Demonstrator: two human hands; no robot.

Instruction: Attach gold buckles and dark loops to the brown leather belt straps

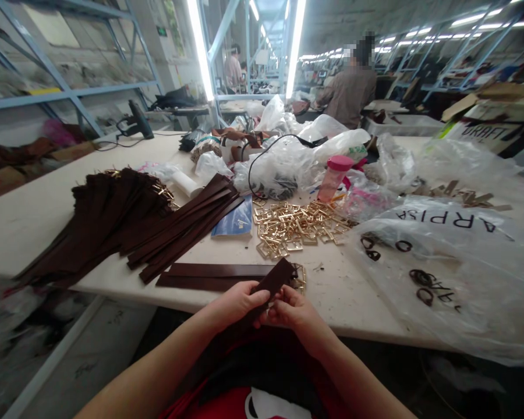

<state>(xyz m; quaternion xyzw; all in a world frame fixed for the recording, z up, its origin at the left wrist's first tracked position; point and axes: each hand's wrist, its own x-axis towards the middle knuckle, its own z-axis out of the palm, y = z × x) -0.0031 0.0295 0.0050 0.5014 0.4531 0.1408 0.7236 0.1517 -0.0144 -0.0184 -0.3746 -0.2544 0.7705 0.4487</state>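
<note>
A dark brown leather strap point(280, 278) slants up over the table's front edge, gripped by my left hand point(248, 299) with the thumb on top. My right hand point(290, 308) has its fingers pinched together at the strap's right side; whether they hold anything else is hidden. Just behind lie a few brown straps point(201, 276) with gold buckles point(302, 278) at their right end. Farther back is a pile of loose gold buckles point(294, 227). More straps point(187, 227) fan out to the left, beside a large stack of buckled straps point(109, 215).
A blue card point(233, 220) lies by the buckles, near a pink-lidded jar point(334, 177). Clear plastic bags point(283, 166) heap up behind. On the right, a printed plastic bag point(458, 279) carries several small dark loops. A person point(351, 93) stands beyond the table.
</note>
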